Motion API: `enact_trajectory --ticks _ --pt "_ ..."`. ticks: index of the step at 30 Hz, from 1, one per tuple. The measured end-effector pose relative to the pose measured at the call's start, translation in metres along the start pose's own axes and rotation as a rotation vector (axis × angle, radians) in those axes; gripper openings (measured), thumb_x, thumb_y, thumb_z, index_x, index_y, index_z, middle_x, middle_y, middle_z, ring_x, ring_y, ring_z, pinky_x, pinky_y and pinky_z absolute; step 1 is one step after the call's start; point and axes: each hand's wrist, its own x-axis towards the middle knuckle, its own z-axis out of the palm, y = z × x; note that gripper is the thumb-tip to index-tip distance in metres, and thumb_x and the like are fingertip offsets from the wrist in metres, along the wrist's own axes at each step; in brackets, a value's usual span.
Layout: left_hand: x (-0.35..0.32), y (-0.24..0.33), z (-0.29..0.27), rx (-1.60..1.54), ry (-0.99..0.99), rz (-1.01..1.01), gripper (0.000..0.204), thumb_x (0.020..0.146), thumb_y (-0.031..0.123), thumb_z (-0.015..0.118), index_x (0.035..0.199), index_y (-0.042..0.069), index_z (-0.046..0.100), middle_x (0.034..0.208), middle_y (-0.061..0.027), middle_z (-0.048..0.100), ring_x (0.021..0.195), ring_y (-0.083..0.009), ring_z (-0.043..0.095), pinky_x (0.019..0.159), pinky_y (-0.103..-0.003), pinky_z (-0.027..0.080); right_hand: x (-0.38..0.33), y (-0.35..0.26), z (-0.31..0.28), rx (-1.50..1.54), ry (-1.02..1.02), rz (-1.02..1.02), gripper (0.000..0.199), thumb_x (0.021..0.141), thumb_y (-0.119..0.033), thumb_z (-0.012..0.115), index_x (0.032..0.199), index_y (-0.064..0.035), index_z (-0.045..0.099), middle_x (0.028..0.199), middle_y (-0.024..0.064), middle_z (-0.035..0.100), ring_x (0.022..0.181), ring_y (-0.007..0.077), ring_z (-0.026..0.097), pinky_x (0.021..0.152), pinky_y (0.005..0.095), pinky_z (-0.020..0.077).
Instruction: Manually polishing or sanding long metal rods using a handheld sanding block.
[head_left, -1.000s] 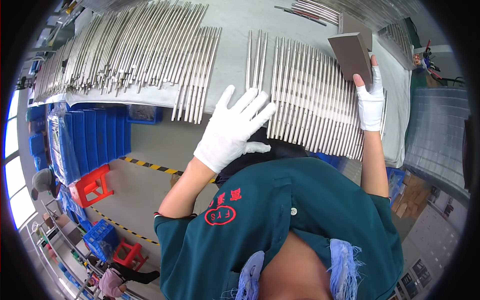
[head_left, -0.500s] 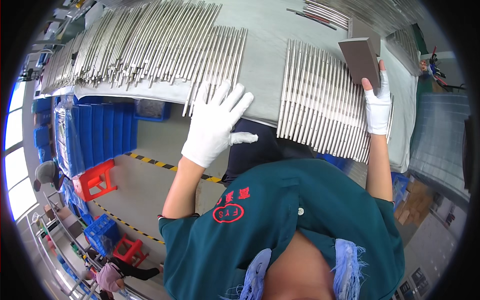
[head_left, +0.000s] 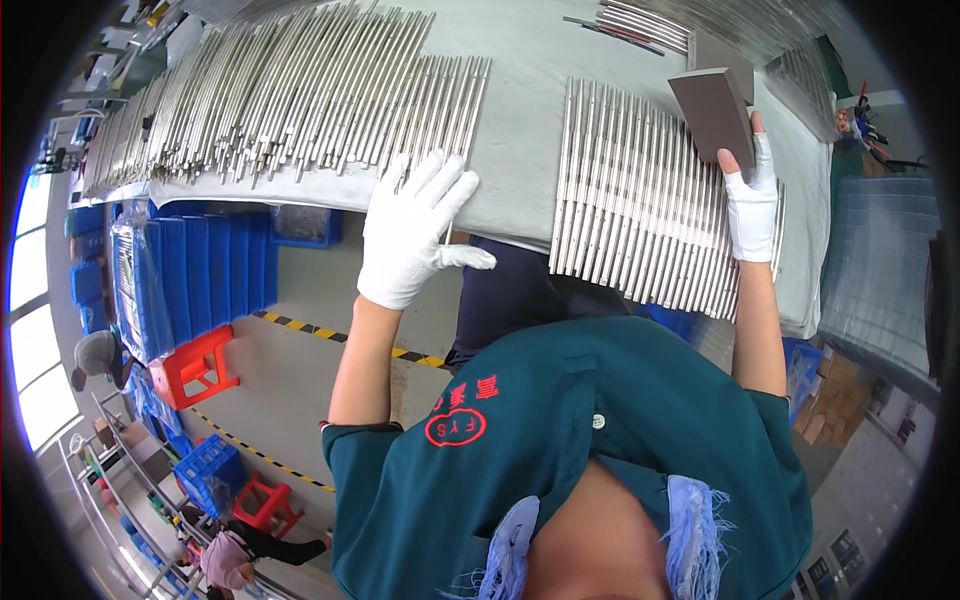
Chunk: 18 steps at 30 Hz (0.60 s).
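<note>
Leftward since the earlier frame, the left hand [head_left: 410, 235] lies open, fingers spread, at the metal rods [head_left: 300, 95]; the right hand [head_left: 750, 195] grips a sanding block [head_left: 712, 105]. Keep rods aligned.

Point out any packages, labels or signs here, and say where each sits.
Clear plastic-wrapped bundle: left, on the blue bins, long and glossy.
Cardboard boxes: lower right on the floor, brown, blocky.
Red emblem: on the green shirt's chest, an oval outline with red characters above it.
No screens visible.
</note>
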Motion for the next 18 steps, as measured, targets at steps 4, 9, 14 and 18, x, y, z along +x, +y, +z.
enact_trajectory --ticks 4,9,14,18 --pt "0.01 0.018 -0.007 0.011 -0.032 0.008 0.095 0.064 0.073 0.063 0.127 0.003 0.062 0.132 -0.0156 0.061 0.132 -0.0341 0.051 0.114 -0.054 0.03 -0.001 -0.002 0.001 0.049 0.01 0.01 0.068 0.097 -0.016 0.07 0.157 -0.0111 0.037 0.145 0.0095 0.053 0.13 0.0198 0.051 0.112 0.0311 0.0366" --pt "0.024 0.069 0.002 -0.212 -0.22 0.118 0.098 0.06 0.058 0.081 0.139 0.007 0.054 0.143 -0.014 0.054 0.138 -0.0336 0.046 0.117 -0.058 0.027 0.0 -0.002 0.002 0.075 -0.004 0.016 0.068 0.097 -0.016 0.07 0.156 -0.0106 0.038 0.143 0.01 0.054 0.128 0.0186 0.052 0.111 0.0301 0.0372" --pt "0.033 0.088 0.017 -0.301 -0.226 0.179 0.092 0.065 0.051 0.083 0.141 0.009 0.053 0.146 -0.0128 0.052 0.14 -0.0304 0.045 0.116 -0.059 0.028 -0.002 -0.005 0.003 0.095 -0.006 0.037 0.069 0.097 -0.018 0.07 0.156 -0.0099 0.037 0.144 0.0116 0.054 0.128 0.0191 0.052 0.111 0.03 0.0379" --pt "0.031 0.084 0.016 -0.298 -0.206 0.178 0.091 0.065 0.05 0.084 0.141 0.01 0.053 0.146 -0.0131 0.052 0.139 -0.0305 0.045 0.116 -0.059 0.029 -0.002 -0.005 0.002 0.084 -0.009 0.041 0.069 0.096 -0.018 0.07 0.156 -0.0098 0.037 0.144 0.0121 0.054 0.128 0.0192 0.052 0.111 0.03 0.0384"
